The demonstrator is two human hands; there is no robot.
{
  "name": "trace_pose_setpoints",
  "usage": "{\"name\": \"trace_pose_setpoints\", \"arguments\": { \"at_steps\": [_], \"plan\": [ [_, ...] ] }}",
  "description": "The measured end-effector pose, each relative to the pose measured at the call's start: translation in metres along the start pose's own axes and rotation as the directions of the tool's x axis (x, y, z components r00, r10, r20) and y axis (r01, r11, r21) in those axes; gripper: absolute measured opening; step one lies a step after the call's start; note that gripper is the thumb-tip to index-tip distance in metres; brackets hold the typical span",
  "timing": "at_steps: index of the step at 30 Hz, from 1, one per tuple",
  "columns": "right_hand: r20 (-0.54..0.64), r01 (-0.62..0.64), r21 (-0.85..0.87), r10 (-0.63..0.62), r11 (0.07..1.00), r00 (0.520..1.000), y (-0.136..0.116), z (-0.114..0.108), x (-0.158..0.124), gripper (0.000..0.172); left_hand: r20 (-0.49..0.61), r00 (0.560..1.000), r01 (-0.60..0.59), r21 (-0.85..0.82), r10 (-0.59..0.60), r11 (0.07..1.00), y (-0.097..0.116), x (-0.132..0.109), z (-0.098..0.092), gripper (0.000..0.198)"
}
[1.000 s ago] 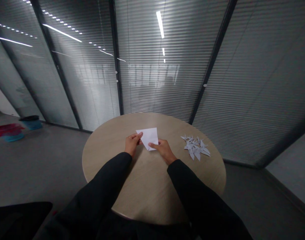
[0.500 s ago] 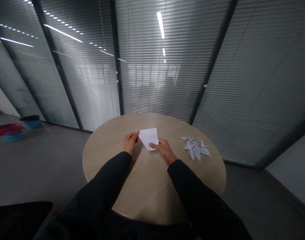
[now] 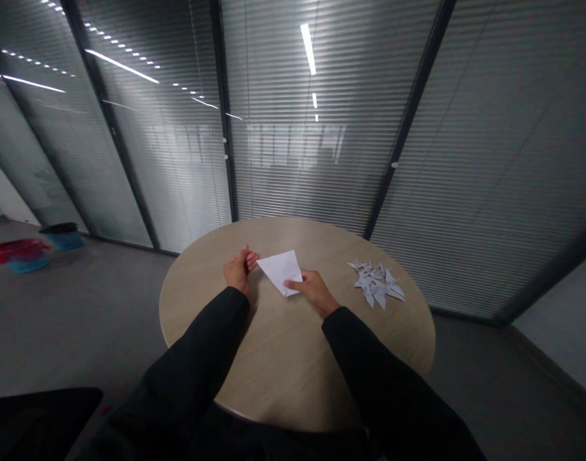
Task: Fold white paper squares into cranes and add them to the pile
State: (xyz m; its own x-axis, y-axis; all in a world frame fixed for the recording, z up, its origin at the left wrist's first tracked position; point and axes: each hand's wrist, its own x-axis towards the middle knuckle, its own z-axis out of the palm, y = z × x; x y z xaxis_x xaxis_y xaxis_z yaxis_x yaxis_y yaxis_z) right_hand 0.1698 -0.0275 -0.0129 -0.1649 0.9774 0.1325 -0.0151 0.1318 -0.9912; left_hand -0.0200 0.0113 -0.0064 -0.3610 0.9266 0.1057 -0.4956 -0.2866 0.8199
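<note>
Round wooden table (image 3: 293, 365), right hand (image 3: 312, 288) gripping folded white paper (image 3: 278, 271), left hand (image 3: 238, 269) open just beside it, origami cranes (image 3: 377, 285) nearby

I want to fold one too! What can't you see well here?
Head view:
Part of the white paper is hidden under the right hand.
Any folds in it: too faint.
The paper birds overlap, too small to count.
The dark thing at bottom left is cut off by the edge.

Folded sheet (image 3: 278, 272): white paper, smooth, matt. Tabletop (image 3: 293, 365): pale wood-grain finish, matt. Origami cranes (image 3: 377, 283): same paper. Sleeves (image 3: 197, 346): black cloth, matt.
</note>
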Motion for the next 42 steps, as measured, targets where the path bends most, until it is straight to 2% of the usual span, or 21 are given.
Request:
{"name": "trace_pose_setpoints", "arguments": {
  "at_steps": [1, 2, 4, 5, 7, 9, 11, 13, 20, 27, 31, 33, 37, 39, 42],
  "plan": [
    [-0.021, -0.007, -0.007, 0.007, 1.0, 1.0, 0.001, -0.002, 0.001, 0.037, -0.082, 0.997, -0.003, -0.02, 0.002, 1.0, 0.002, 0.005, -0.003, 0.028],
    [-0.046, -0.009, -0.006, 0.008, 1.0, 0.999, 0.003, -0.004, 0.001, 0.037, -0.116, 0.993, -0.002, -0.016, 0.001, 1.0, 0.003, 0.008, -0.006, 0.026],
    [-0.08, -0.007, 0.005, 0.007, 1.0, 0.997, 0.005, -0.006, 0.003, 0.037, -0.111, 0.993, 0.035, 0.015, -0.033, 0.999, 0.002, 0.01, -0.007, 0.027],
    [-0.09, -0.001, 0.01, 0.002, 1.0, 0.996, 0.006, -0.007, 0.004, 0.037, -0.066, 0.996, 0.067, 0.033, -0.065, 0.997, -0.001, 0.007, -0.005, 0.03],
    [-0.107, 0.015, 0.014, -0.014, 1.0, 0.994, 0.008, -0.008, 0.006, 0.037, 0.106, 0.986, 0.118, 0.07, -0.125, 0.99, -0.008, -0.002, 0.002, 0.039],
    [-0.134, 0.036, 0.013, -0.034, 0.999, 0.99, 0.01, -0.008, 0.008, 0.037, 0.264, 0.944, 0.17, 0.121, -0.197, 0.978, -0.014, -0.013, 0.01, 0.046],
    [-0.16, 0.053, 0.01, -0.05, 0.999, 0.986, 0.012, -0.009, 0.009, 0.038, 0.358, 0.909, 0.169, 0.159, -0.216, 0.973, -0.018, -0.022, 0.015, 0.046],
    [-0.172, 0.063, 0.0, -0.062, 0.998, 0.983, 0.012, -0.011, 0.01, 0.038, 0.397, 0.89, 0.159, 0.195, -0.226, 0.968, -0.018, -0.026, 0.017, 0.044],
    [-0.173, 0.077, -0.012, -0.078, 0.997, 0.982, 0.012, -0.011, 0.01, 0.039, 0.386, 0.892, 0.142, 0.254, -0.235, 0.957, -0.019, -0.024, 0.013, 0.042],
    [-0.149, 0.093, 0.021, -0.088, 0.995, 0.985, 0.01, -0.008, 0.008, 0.04, 0.372, 0.917, 0.05, 0.255, -0.146, 0.966, -0.018, -0.027, 0.014, 0.036],
    [-0.158, 0.092, 0.013, -0.089, 0.996, 0.983, 0.01, -0.008, 0.008, 0.039, 0.368, 0.92, 0.051, 0.232, -0.137, 0.971, -0.019, -0.029, 0.015, 0.038],
    [-0.165, 0.092, 0.011, -0.089, 0.996, 0.982, 0.01, -0.008, 0.008, 0.038, 0.371, 0.911, 0.091, 0.241, -0.178, 0.966, -0.02, -0.03, 0.016, 0.04],
    [-0.178, 0.081, 0.009, -0.078, 0.997, 0.981, 0.009, -0.008, 0.008, 0.037, 0.423, 0.866, 0.142, 0.305, -0.267, 0.942, -0.02, -0.033, 0.016, 0.04],
    [-0.178, 0.081, 0.006, -0.079, 0.997, 0.981, 0.008, -0.007, 0.008, 0.036, 0.445, 0.857, 0.116, 0.322, -0.258, 0.94, -0.019, -0.035, 0.016, 0.039],
    [-0.164, 0.089, 0.011, -0.086, 0.996, 0.983, 0.008, -0.005, 0.008, 0.037, 0.45, 0.869, 0.051, 0.331, -0.205, 0.942, -0.02, -0.034, 0.016, 0.039]
  ]
}}
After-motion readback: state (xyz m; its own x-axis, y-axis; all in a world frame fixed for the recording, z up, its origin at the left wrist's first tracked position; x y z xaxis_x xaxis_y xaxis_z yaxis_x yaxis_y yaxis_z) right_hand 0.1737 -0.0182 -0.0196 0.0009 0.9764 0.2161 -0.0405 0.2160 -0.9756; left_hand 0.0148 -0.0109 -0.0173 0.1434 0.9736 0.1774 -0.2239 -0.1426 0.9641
